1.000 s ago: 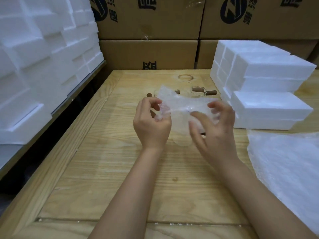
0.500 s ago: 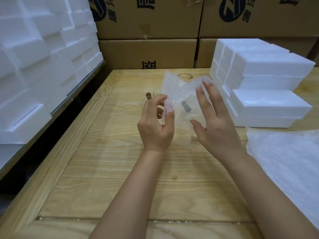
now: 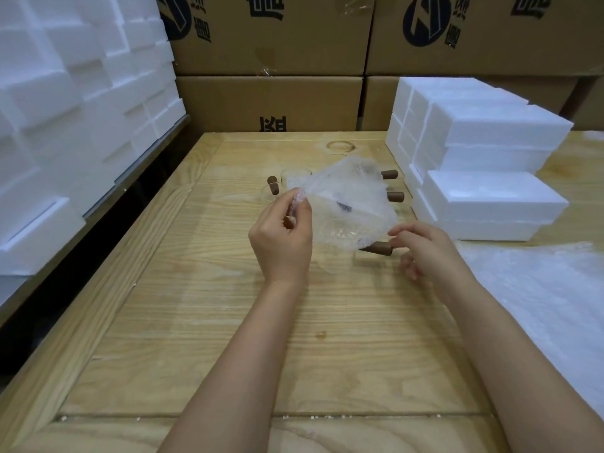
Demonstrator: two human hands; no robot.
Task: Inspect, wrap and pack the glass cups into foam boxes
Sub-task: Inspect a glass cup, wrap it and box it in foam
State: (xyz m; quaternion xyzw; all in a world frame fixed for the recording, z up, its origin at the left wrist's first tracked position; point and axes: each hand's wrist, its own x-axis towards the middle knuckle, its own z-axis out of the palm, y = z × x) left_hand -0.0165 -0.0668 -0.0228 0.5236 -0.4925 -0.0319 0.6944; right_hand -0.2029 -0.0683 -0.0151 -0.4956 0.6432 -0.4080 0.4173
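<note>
Even, soft overhead light; wide-angle bending at edges.

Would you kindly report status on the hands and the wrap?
Left hand pinches bubble wrap sheet at upper corner; right hand pinches its lower edge. Glass cup on table beneath, unwrapped. No obstruction seen.

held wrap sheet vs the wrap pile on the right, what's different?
The held sheet is up off the table, pinched by the left hand and right hand; the wrap pile lies flat on it. The held sheet is see-through; the wrap pile looks whiter. Both are thin plastic wrap.
</note>
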